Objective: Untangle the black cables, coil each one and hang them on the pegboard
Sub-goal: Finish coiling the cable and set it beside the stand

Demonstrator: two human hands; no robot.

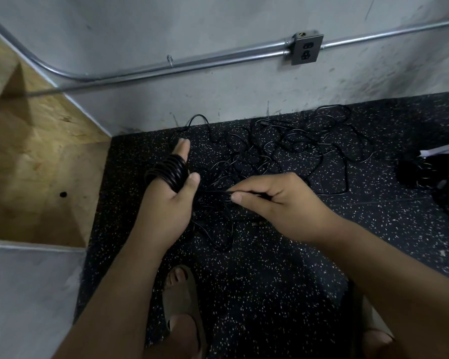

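Several turns of black cable (173, 172) are wound around the straight fingers of my left hand (170, 200), which is held upright with its thumb out. My right hand (272, 200) pinches a strand of the same black cable just right of the left palm. Below and beyond both hands, a loose tangle of black cables (283, 149) sprawls over the dark speckled floor (270, 281) up to the wall. No pegboard is in view.
A grey wall carries a metal conduit (192, 63) and an outlet box (306, 49). A plywood panel (36, 161) stands at left. Dark objects (436, 177) lie at the right edge. My sandalled foot (182, 299) stands below the hands.
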